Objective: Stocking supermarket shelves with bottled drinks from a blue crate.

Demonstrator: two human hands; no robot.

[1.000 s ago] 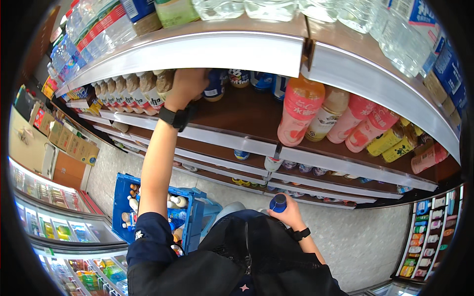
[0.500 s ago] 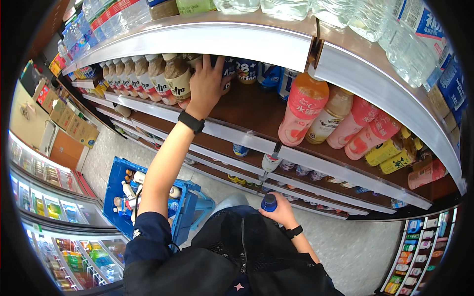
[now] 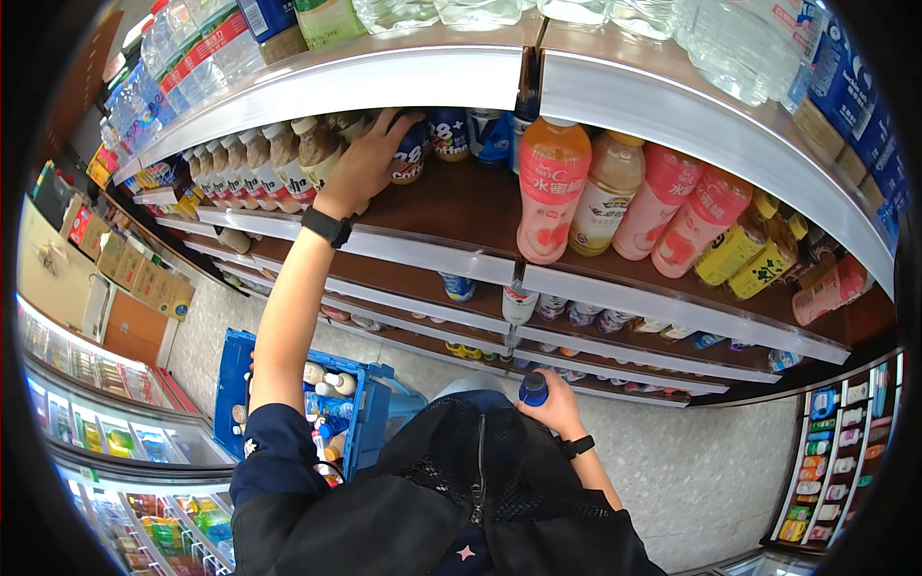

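Note:
On an upper shelf, my left hand (image 3: 363,165) reaches in beside a row of brown drink bottles (image 3: 317,146) with pale labels. Its fingers curl over the top of a dark blue bottle (image 3: 408,161); the thumb is hidden. Another dark blue bottle (image 3: 448,134) stands just to the right of it, with blue packages behind. Low in front of my body, my right hand (image 3: 560,407) is closed around a dark-capped blue bottle (image 3: 533,389), seen from above.
Pink-labelled bottles (image 3: 554,192) stand further right on this shelf. A shelf edge (image 3: 384,82) overhangs my left hand, with clear water bottles above. A blue crate (image 3: 360,403) of mixed bottles is at my left. Glass-fronted coolers (image 3: 144,461) line the left side.
The view has shifted, so the shelf goods sit further left in the picture. My left hand stays at the same dark blue bottle, and my right hand keeps its bottle.

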